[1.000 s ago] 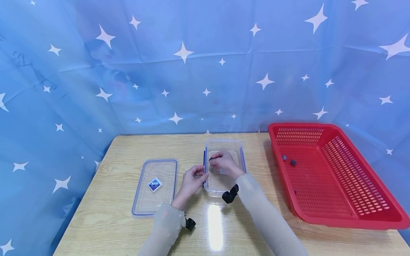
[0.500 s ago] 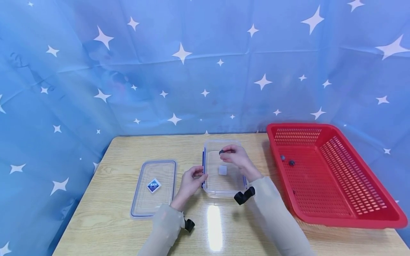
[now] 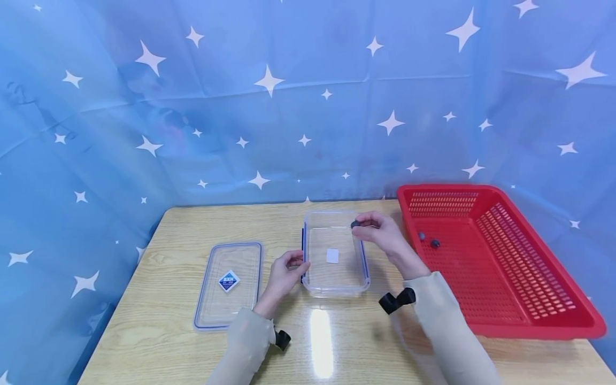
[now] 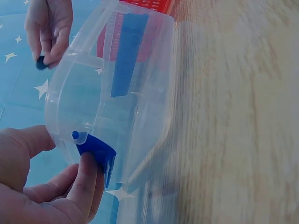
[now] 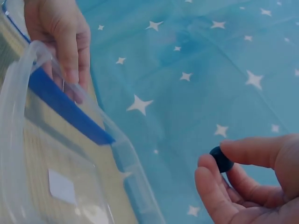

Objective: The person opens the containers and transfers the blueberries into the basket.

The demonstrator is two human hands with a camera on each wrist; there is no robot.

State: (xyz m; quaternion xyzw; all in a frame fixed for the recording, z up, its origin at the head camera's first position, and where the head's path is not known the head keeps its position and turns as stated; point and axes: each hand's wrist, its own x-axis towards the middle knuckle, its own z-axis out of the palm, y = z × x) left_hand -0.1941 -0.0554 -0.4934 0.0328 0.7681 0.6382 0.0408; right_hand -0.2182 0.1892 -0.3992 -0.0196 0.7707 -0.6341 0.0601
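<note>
A clear plastic food box (image 3: 315, 283) with blue side latches stands without its lid in the middle of the table. My left hand (image 3: 283, 275) holds its left side, thumb at the rim and fingers against the blue latch (image 4: 98, 154). Over the box's right rim, my right hand (image 3: 385, 235) pinches a small dark blueberry (image 5: 221, 159) between thumb and fingertips. A white square label (image 3: 332, 256) shows at the box's bottom, where no berries are visible. Two similar blueberries (image 3: 435, 243) lie in the red basket (image 3: 491, 283).
The box's blue-edged lid (image 3: 212, 313) lies flat on the wooden table (image 3: 144, 310), left of my left hand. The large basket occupies the right side, near my right forearm. A blue star-patterned curtain (image 3: 289, 107) hangs behind the table.
My right hand has moved right from inside the box to above its right rim, still pinching the blueberry. The left hand stays on the box's left side.
</note>
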